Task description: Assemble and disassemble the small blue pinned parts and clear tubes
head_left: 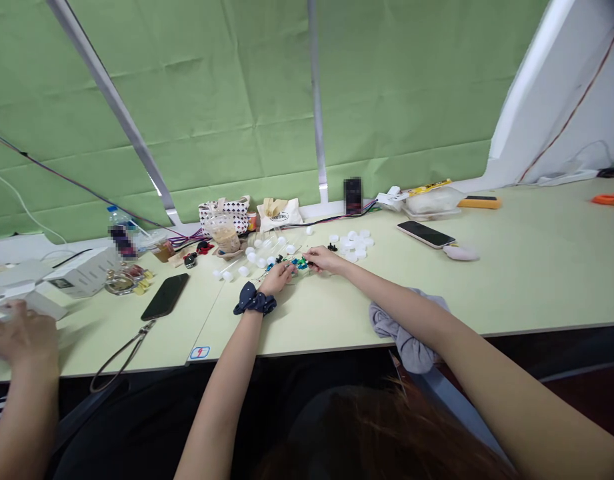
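My left hand point(278, 277), with a dark dotted scrunchie point(255, 300) on its wrist, is closed in a pinch at a cluster of small blue and green pieces point(301, 264). From the other side my right hand point(323, 260) pinches at the same cluster. The fingers hide what exactly each hand grips, and the pieces are too small to name. Clear tubes with white caps point(251, 257) lie just beyond my left hand. Loose white caps point(355, 245) are spread beyond my right hand, with a small black piece point(332, 247) beside them.
A co-worker's hand point(21, 330) is at the far left by white boxes point(81, 272). Phones lie to the left point(165, 297) and right point(427, 235). A drink cup point(224, 237) and pouch point(281, 215) stand behind. A grey cloth point(411, 327) hangs over the front edge.
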`<state>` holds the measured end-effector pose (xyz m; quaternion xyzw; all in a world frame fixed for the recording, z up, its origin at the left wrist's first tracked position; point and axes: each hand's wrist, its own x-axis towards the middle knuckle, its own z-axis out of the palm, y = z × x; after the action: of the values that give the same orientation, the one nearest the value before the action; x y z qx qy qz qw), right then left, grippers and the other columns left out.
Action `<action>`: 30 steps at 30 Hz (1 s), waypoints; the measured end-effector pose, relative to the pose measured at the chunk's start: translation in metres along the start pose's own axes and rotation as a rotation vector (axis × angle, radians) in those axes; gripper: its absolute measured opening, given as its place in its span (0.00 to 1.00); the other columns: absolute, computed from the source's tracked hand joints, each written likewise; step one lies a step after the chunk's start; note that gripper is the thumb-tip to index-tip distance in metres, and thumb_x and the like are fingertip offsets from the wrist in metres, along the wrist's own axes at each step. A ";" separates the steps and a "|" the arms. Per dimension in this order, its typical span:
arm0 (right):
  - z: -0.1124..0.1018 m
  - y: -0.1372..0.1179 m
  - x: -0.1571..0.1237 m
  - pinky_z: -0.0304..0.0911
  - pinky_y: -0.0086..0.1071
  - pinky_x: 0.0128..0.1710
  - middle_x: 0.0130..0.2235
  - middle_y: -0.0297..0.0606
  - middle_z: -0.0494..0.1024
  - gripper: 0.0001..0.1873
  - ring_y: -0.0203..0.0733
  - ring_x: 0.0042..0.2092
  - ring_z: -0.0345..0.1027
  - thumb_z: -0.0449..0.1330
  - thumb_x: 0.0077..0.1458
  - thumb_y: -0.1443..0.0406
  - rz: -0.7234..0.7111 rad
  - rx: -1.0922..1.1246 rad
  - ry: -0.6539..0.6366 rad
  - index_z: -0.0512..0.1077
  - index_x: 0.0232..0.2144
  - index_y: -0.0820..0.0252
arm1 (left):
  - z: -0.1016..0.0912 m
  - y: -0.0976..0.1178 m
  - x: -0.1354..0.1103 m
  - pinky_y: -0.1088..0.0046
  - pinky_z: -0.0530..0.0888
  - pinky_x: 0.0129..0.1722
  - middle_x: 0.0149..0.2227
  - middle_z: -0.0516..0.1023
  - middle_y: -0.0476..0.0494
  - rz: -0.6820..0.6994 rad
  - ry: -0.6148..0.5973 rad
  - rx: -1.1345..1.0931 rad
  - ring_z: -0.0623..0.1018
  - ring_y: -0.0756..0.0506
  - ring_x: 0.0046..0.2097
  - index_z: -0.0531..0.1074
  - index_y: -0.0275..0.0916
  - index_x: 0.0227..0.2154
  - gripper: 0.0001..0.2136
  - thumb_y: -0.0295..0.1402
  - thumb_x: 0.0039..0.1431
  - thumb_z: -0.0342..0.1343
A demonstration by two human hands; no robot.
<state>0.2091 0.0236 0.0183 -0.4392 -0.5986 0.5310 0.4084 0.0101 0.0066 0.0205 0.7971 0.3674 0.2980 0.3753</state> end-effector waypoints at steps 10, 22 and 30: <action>0.001 0.001 0.003 0.59 0.23 0.16 0.21 0.30 0.69 0.10 0.30 0.18 0.62 0.58 0.59 0.60 0.044 0.069 0.069 0.65 0.33 0.61 | -0.001 -0.003 0.000 0.79 0.53 0.17 0.16 0.56 0.56 0.004 0.008 -0.011 0.55 0.55 0.17 0.66 0.36 0.31 0.19 0.49 0.61 0.44; 0.003 -0.006 -0.002 0.56 0.22 0.16 0.22 0.31 0.68 0.11 0.30 0.18 0.60 0.56 0.60 0.58 0.092 0.130 0.051 0.64 0.33 0.61 | -0.001 -0.005 0.002 0.79 0.55 0.18 0.17 0.57 0.56 0.006 0.018 0.015 0.56 0.55 0.17 0.66 0.36 0.31 0.20 0.49 0.61 0.44; 0.000 -0.009 -0.005 0.59 0.22 0.21 0.24 0.30 0.68 0.03 0.29 0.21 0.62 0.56 0.59 0.71 0.026 0.225 -0.038 0.66 0.37 0.61 | 0.000 -0.006 0.002 0.79 0.53 0.17 0.16 0.56 0.56 -0.001 0.021 0.004 0.55 0.54 0.17 0.66 0.36 0.31 0.19 0.49 0.61 0.44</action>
<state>0.2094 0.0178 0.0272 -0.3881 -0.5370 0.6085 0.4367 0.0084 0.0111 0.0158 0.7944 0.3724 0.3053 0.3701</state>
